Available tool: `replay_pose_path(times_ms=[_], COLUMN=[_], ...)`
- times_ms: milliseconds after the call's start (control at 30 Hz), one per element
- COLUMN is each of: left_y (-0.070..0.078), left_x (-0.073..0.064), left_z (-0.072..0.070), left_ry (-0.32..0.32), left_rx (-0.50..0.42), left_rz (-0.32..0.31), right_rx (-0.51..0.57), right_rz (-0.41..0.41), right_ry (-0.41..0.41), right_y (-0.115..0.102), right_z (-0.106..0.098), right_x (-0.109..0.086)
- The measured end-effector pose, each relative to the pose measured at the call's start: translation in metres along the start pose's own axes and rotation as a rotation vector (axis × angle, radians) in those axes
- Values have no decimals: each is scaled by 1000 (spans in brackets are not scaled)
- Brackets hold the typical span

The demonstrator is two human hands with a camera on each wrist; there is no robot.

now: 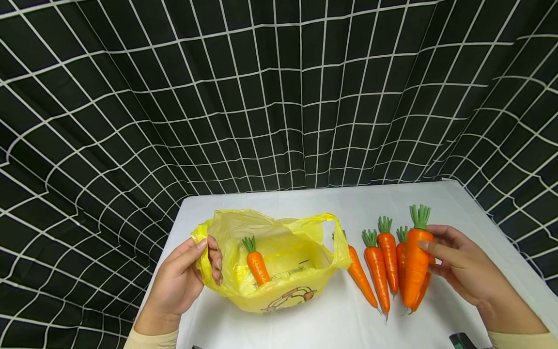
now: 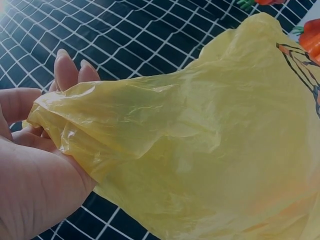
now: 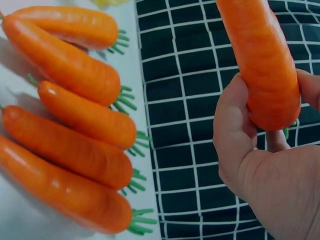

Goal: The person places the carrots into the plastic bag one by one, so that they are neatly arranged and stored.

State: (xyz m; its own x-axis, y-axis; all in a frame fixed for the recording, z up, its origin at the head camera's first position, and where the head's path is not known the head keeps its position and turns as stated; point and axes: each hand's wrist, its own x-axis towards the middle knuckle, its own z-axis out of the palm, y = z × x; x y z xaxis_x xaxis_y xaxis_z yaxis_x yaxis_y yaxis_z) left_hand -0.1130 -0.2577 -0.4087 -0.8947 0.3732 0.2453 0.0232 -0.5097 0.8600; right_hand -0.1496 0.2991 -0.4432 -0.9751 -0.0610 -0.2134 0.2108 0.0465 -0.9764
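My left hand [image 1: 185, 266] grips one handle of a thin yellow plastic bag [image 1: 287, 291], whose mouth gapes toward me. Inside the bag lies an orange carrot [image 1: 258, 268] with a short green top. In the left wrist view, the bunched plastic [image 2: 65, 110] runs between the thumb and fingers. My right hand [image 1: 462, 271] pinches a thick carrot [image 1: 417, 266] by its upper part, green stub up, in front of the other carrots. Fingers and thumb flank this held carrot [image 3: 265, 65] in the right wrist view.
Several carrots [image 1: 376, 271] lie side by side on the white table [image 1: 314, 329], right of the bag; the leftmost is partly behind the bag's other handle [image 1: 337, 232]. Black cloth with a white grid [image 1: 279, 121] surrounds the table. A dark object [image 1: 462, 341] shows at the bottom edge.
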Motion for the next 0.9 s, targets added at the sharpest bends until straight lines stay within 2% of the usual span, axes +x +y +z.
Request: replay_pose_path(times_ms=[167, 433, 900], left_y=[1, 0, -1], left_x=[1, 1, 2], left_z=[0, 0, -1], left_ry=[10, -1, -3], left_rx=[8, -6, -7], left_rz=[2, -1, 1], right_rx=[-56, -65, -100], right_rz=[-32, -75, -90], right_ry=[-10, -30, -48], right_y=[-7, -19, -33], right_z=[8, 25, 51], right_x=[2, 3, 0])
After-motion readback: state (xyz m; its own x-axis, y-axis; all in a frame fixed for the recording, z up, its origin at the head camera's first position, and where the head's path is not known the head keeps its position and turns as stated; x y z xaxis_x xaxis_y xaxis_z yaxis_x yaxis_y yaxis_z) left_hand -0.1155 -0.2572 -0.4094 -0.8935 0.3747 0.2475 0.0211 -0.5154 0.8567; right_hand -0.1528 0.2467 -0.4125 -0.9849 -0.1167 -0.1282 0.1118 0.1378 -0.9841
